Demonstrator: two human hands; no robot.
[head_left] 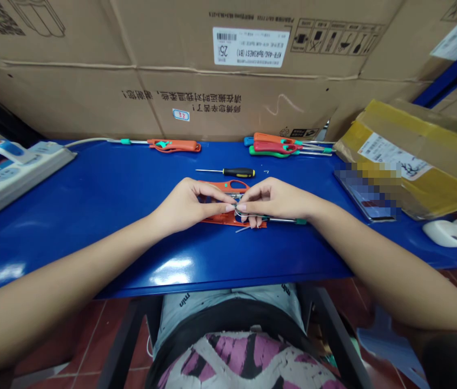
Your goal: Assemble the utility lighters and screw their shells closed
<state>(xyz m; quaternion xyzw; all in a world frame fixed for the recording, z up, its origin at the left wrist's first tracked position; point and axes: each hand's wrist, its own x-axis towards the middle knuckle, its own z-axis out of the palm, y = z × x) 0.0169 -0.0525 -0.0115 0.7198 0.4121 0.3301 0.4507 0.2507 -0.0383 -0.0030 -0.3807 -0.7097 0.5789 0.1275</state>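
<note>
My left hand (185,204) and my right hand (279,198) meet over the blue table, thumbs and forefingers pinched on one small dark part (235,206). Its kind is too small to make out. A thin white wire (246,215) runs from it below my right fingers. Under and around my fingertips lies an opened orange lighter shell; one half (241,186) shows behind my hands, the other (217,219) in front. A metal lighter tube (285,220) with a green tip sticks out beneath my right hand. My fingers hide the shell's middle.
Behind my hands lies a black-and-yellow screwdriver (238,172). Farther back are an orange lighter (175,146) and a pile of coloured lighters (275,146). A power strip (21,173) stands left; a phone (364,194), a taped box (423,156) and a white object (447,233) lie right.
</note>
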